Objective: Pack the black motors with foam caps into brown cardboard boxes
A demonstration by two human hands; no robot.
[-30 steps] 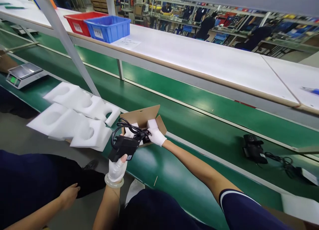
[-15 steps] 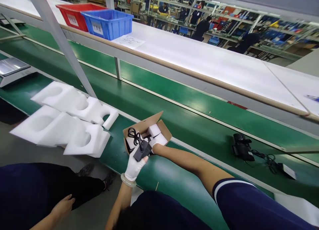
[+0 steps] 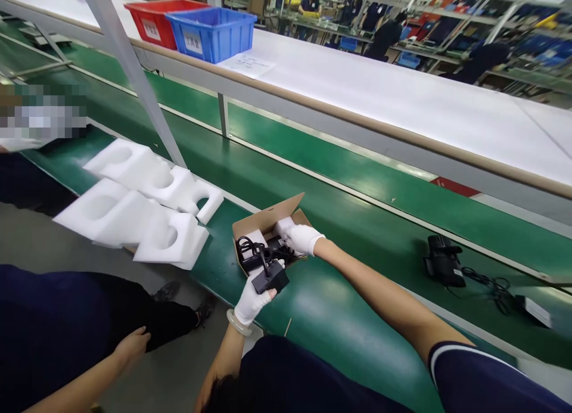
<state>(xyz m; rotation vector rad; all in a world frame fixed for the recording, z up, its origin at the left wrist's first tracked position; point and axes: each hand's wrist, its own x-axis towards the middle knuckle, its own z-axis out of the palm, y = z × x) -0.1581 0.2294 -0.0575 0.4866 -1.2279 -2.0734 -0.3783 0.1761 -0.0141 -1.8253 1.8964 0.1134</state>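
In my gloved left hand (image 3: 251, 300) is a black power adapter (image 3: 271, 278), held at the near edge of an open cardboard box (image 3: 267, 213). A looped black cable (image 3: 248, 246) rises from the adapter over the box's left side. Inside the box are white foam pieces and dark parts, partly covered by my hands. My gloved right hand (image 3: 304, 239) reaches into the box's right end, its fingers closed on a small white foam block (image 3: 282, 224). The fingertips are partly hidden.
White foam inserts (image 3: 154, 213) lie left of the box on the green belt (image 3: 357, 341). To the right sits a black device (image 3: 442, 261) with a cable and adapter (image 3: 531, 311). A blue bin (image 3: 214, 37) and red bin (image 3: 156, 19) stand on the shelf. A co-worker's hand (image 3: 133, 346) is at lower left.
My right hand has risen from the middle of the box to its right end, onto the white foam block. The adapter has turned slightly in my left hand. The view has shifted.
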